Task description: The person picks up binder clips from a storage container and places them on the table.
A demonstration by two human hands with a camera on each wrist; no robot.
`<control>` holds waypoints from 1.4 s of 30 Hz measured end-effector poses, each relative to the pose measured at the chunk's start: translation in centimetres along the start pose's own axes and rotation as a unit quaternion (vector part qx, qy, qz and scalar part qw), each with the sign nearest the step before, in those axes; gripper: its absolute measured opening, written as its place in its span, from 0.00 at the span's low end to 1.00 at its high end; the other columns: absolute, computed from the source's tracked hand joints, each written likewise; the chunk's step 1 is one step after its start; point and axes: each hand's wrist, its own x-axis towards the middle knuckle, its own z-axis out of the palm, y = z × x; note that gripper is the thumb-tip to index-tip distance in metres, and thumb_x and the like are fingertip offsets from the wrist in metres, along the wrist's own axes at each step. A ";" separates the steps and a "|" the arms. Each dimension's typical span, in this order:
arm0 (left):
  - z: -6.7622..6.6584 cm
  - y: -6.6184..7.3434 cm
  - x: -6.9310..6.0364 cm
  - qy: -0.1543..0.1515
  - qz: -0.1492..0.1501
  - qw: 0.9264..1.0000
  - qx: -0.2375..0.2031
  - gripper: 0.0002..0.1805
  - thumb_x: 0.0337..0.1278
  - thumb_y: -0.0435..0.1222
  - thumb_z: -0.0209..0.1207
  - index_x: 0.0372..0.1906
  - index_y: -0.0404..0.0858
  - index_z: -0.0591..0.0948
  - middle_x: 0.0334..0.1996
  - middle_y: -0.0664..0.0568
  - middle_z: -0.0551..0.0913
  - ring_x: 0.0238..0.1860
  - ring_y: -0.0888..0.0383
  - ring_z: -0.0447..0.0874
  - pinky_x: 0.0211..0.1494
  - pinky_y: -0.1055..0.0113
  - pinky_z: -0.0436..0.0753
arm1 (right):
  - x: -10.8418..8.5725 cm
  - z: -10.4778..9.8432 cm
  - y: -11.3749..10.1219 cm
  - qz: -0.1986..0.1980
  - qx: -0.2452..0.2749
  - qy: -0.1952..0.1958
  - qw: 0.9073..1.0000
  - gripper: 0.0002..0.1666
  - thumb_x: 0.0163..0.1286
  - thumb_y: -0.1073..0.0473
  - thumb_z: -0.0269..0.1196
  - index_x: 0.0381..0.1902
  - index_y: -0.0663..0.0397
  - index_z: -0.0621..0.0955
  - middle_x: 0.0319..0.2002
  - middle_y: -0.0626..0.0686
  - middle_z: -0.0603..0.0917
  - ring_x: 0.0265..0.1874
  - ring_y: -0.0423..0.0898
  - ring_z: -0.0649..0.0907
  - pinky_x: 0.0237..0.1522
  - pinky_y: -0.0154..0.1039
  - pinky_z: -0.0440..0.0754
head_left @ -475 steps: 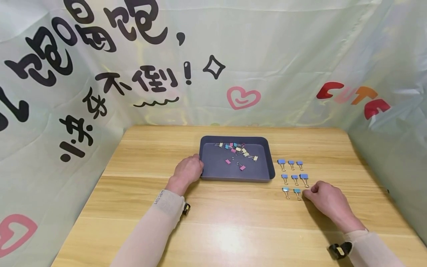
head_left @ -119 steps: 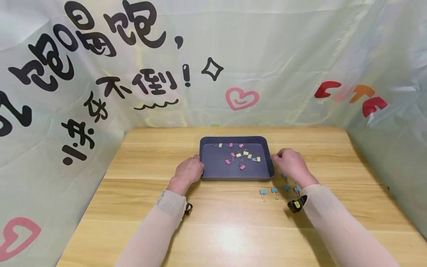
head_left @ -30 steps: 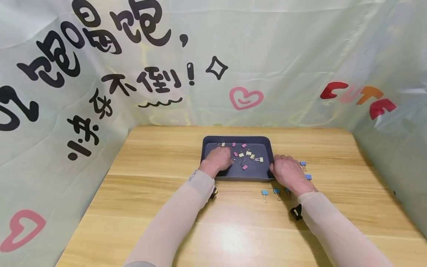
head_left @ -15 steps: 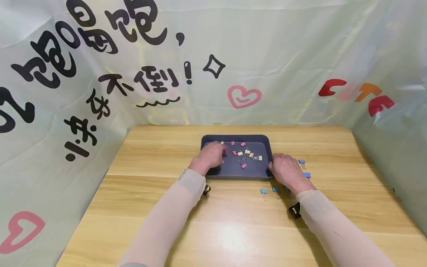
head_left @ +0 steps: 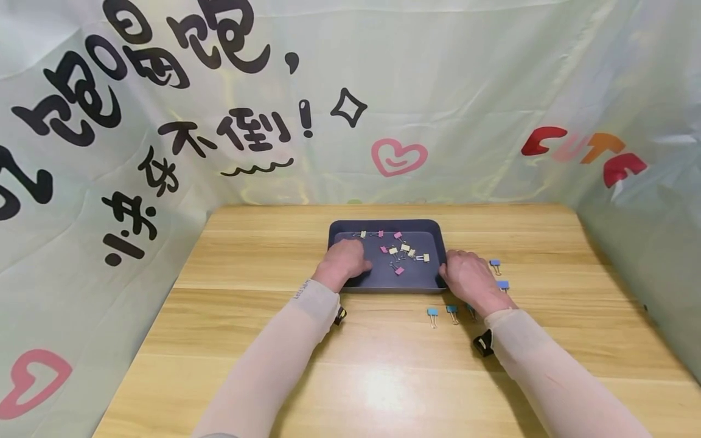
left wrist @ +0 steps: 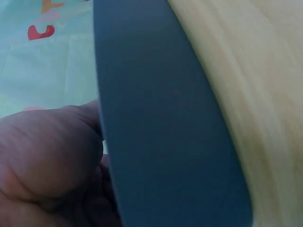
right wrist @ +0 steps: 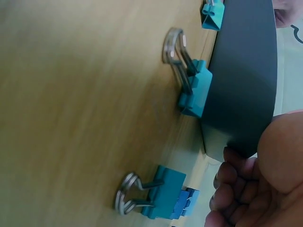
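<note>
A dark shallow tray (head_left: 383, 287) holds loose pink and cream binder clips, among them a pink binder clip (head_left: 400, 271) and a cream binder clip (head_left: 426, 258). Inside its left part, my left hand (head_left: 342, 260) reaches down with bent fingers. The tray wall (left wrist: 165, 113) and the hand hide its fingertips, so whatever they hold is unseen. My right hand (head_left: 468, 277) grips the tray's right edge. In the right wrist view, its thumb (right wrist: 284, 149) and curled fingers lie against the tray corner. Teal binder clips (right wrist: 196, 92) lie along the tray's front side.
On the wooden table (head_left: 383, 365), a teal binder clip (head_left: 432, 312) lies before the tray. Blue binder clips (head_left: 495, 263) lie right of it, some partly behind my right hand. A printed cloth (head_left: 465, 91) stands behind and at the sides.
The teal clips left the tray for a row in front. My left hand went from the left rim into the tray, then slightly left; my right hand came to the right edge.
</note>
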 end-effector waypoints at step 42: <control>2.5 0.4 -12.6 0.048 0.026 0.976 -0.209 0.23 0.65 0.40 0.67 0.15 0.45 0.72 0.16 0.60 0.69 0.17 0.63 0.64 0.23 0.68 0.67 | 0.0 -0.3 -0.5 0.006 0.000 -0.002 1.000 0.15 0.76 0.59 0.57 0.31 0.63 0.79 0.31 0.62 0.84 0.33 0.63 0.84 0.41 0.61 0.82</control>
